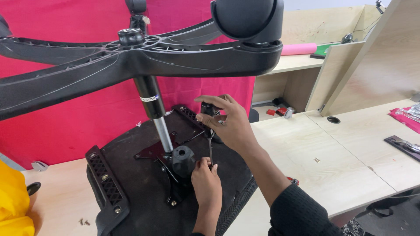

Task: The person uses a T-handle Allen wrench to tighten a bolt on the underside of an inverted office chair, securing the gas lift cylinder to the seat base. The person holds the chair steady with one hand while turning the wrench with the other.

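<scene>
An office chair lies upside down on the desk, its black seat underside point(144, 196) facing up. The gas lift column point(154, 111) rises from the metal mechanism plate point(159, 150) to the black star base point(131, 57), which carries a caster point(247, 19). My right hand point(229, 122) grips the black handle of a screwdriver point(210, 131) held upright. My left hand point(206, 183) pinches the lower shaft near the tip, beside the black round knob point(183, 159).
A red cloth point(87, 118) hangs behind the chair. Light wooden desks point(332, 161) and partitions stretch to the right, with a cable hole point(333, 119), a pink roll point(299, 49) and small red items. Something yellow point(13, 201) sits at the left edge.
</scene>
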